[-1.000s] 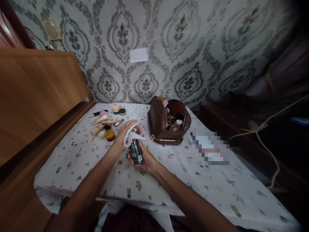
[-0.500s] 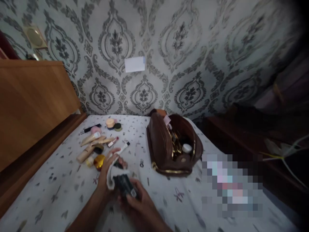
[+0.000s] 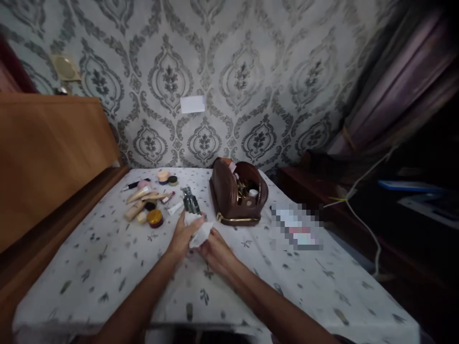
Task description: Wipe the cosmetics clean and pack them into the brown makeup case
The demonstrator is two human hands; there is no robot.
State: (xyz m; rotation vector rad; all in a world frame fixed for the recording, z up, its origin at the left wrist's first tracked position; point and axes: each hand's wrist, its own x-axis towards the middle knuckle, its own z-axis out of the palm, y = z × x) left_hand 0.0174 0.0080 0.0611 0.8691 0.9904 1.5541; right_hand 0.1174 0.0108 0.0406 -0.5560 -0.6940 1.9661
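My left hand (image 3: 183, 235) is closed around a crumpled white wipe (image 3: 201, 233) and the lower end of a dark green tube-like item (image 3: 191, 201), which points away from me. My right hand (image 3: 214, 246) pinches the wipe's right side, close against the left. Just left of the dark item lies a white tube (image 3: 175, 208) on the patterned cloth. An open brown bag (image 3: 224, 193) with a gold zipper stands beyond my right hand, with a white-lidded item (image 3: 253, 193) and gold items inside.
Several cosmetics lie at the left, among them an amber-lidded jar (image 3: 155, 218), a peach-lidded jar (image 3: 163, 177) and a dark green jar (image 3: 172, 180). A pixelated flat item (image 3: 297, 227) lies right of the bag. A wooden cabinet (image 3: 53, 157) borders the table's left side.
The dark item has swung from pointing toward me to pointing away. The wipe is now bunched between both hands. The view has shifted back, showing the table's front edge.
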